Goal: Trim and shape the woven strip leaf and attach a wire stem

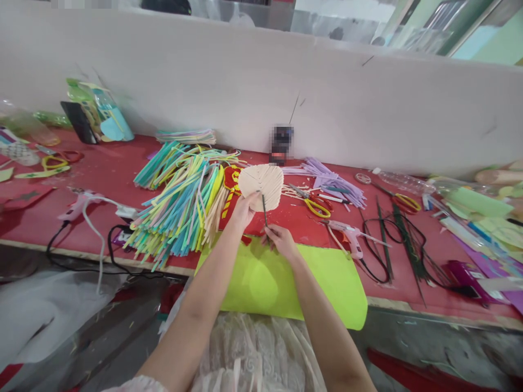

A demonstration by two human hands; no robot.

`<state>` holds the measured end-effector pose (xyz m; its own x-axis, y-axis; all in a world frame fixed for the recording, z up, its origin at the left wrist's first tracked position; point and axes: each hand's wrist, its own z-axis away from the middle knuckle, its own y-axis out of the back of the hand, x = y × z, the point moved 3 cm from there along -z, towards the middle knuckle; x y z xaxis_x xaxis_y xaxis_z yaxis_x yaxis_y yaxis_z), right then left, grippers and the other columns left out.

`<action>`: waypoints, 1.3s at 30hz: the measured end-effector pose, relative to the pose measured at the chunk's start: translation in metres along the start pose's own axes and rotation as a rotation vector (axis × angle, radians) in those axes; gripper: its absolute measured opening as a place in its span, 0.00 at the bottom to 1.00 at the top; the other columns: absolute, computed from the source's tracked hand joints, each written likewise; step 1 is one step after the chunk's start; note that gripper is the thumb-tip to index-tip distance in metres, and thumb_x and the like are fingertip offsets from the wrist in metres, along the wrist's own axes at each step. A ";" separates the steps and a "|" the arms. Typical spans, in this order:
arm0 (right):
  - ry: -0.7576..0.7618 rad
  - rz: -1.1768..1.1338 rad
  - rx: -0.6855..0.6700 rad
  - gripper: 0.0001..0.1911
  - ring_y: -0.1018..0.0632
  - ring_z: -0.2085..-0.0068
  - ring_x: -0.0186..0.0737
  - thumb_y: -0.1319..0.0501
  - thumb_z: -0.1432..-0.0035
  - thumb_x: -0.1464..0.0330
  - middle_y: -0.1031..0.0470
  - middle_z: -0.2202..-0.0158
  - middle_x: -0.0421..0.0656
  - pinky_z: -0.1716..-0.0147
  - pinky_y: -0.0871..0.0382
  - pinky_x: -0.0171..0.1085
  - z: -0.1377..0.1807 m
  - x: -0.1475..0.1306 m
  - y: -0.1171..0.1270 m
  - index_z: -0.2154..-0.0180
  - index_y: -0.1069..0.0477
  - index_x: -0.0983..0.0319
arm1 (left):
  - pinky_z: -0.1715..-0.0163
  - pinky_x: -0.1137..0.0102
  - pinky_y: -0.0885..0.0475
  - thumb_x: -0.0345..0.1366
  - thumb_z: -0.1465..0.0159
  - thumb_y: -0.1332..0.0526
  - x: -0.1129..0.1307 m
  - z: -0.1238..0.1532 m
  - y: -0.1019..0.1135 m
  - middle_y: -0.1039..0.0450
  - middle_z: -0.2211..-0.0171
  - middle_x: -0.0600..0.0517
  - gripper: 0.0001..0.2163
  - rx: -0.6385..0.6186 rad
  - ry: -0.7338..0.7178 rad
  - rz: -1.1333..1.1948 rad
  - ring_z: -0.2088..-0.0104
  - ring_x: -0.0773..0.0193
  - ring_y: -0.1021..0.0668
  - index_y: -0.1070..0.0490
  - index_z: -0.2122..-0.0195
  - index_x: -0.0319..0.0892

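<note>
Held up over the table's front edge is a cream, heart-shaped leaf [261, 182] with slanting ribs, apparently made of strips. My left hand [247, 209] grips its lower left edge, thumb on the face towards me. A thin dark green stem [264, 208] runs down from the leaf's middle. My right hand [278, 239] pinches the lower end of this stem. Under both hands lies a bright yellow-green sheet [286, 283] that overhangs the table edge. Left of the leaf is a large heap of pastel strips [175, 207].
Yellow-handled scissors [316, 207] and a pink glue gun [347, 237] lie to the right, near dark green stems [408, 245] and a looping black cord. Another glue gun [81, 206] rests at left. Purple strips [335, 182] lie behind; a white partition [229, 76] closes the back.
</note>
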<state>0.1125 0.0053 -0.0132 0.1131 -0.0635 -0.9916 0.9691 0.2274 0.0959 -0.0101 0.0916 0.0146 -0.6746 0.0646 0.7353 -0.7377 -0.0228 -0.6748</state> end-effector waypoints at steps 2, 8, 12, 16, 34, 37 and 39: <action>-0.013 -0.024 0.009 0.20 0.25 0.78 0.38 0.41 0.51 0.49 0.25 0.78 0.41 0.86 0.37 0.32 0.000 0.000 0.000 0.73 0.35 0.60 | 0.46 0.62 0.33 0.28 0.48 0.37 -0.001 0.000 0.000 0.25 0.53 0.47 0.17 -0.049 0.011 -0.004 0.51 0.58 0.25 0.28 0.55 0.39; -0.026 -0.051 0.035 0.20 0.25 0.79 0.38 0.41 0.52 0.49 0.25 0.79 0.41 0.87 0.38 0.32 0.001 -0.003 0.001 0.74 0.35 0.60 | 0.50 0.61 0.30 0.30 0.49 0.35 -0.004 0.001 0.000 0.25 0.54 0.45 0.17 -0.083 0.049 0.011 0.53 0.57 0.24 0.27 0.57 0.38; -0.018 -0.045 0.037 0.20 0.25 0.79 0.38 0.41 0.52 0.49 0.25 0.79 0.41 0.87 0.38 0.32 0.000 -0.001 0.001 0.74 0.35 0.60 | 0.49 0.60 0.31 0.30 0.53 0.32 -0.005 0.001 -0.002 0.25 0.54 0.44 0.21 -0.098 0.052 -0.048 0.52 0.57 0.24 0.28 0.56 0.38; -0.013 -0.036 0.024 0.19 0.25 0.79 0.38 0.41 0.52 0.50 0.26 0.79 0.41 0.87 0.38 0.32 0.000 0.000 0.001 0.75 0.35 0.60 | 0.48 0.58 0.33 0.30 0.59 0.28 -0.005 0.002 -0.003 0.24 0.56 0.42 0.27 -0.099 -0.010 -0.113 0.52 0.54 0.25 0.28 0.55 0.37; 0.144 0.259 0.280 0.18 0.25 0.70 0.38 0.38 0.50 0.55 0.24 0.65 0.45 0.74 0.31 0.35 0.007 -0.005 0.015 0.65 0.23 0.61 | 0.50 0.59 0.32 0.35 0.58 0.28 0.003 0.001 -0.002 0.23 0.57 0.44 0.29 -0.109 -0.168 -0.241 0.55 0.55 0.23 0.29 0.52 0.38; 0.233 0.320 0.301 0.16 0.26 0.68 0.37 0.37 0.51 0.56 0.25 0.67 0.45 0.65 0.32 0.36 0.006 -0.006 0.015 0.68 0.23 0.62 | 0.49 0.57 0.34 0.36 0.58 0.28 0.002 0.006 -0.006 0.23 0.57 0.44 0.28 -0.160 -0.146 -0.287 0.56 0.55 0.23 0.28 0.53 0.37; 0.228 0.309 0.293 0.16 0.26 0.69 0.37 0.37 0.51 0.56 0.24 0.67 0.45 0.66 0.33 0.35 0.005 -0.005 0.014 0.68 0.23 0.62 | 0.48 0.56 0.35 0.36 0.59 0.28 0.001 0.008 -0.007 0.23 0.57 0.43 0.28 -0.178 -0.141 -0.305 0.55 0.54 0.23 0.28 0.54 0.37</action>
<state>0.1267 0.0042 -0.0067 0.3860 0.1857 -0.9036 0.9225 -0.0836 0.3768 -0.0059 0.0841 0.0206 -0.4309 -0.0965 0.8972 -0.8974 0.1505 -0.4148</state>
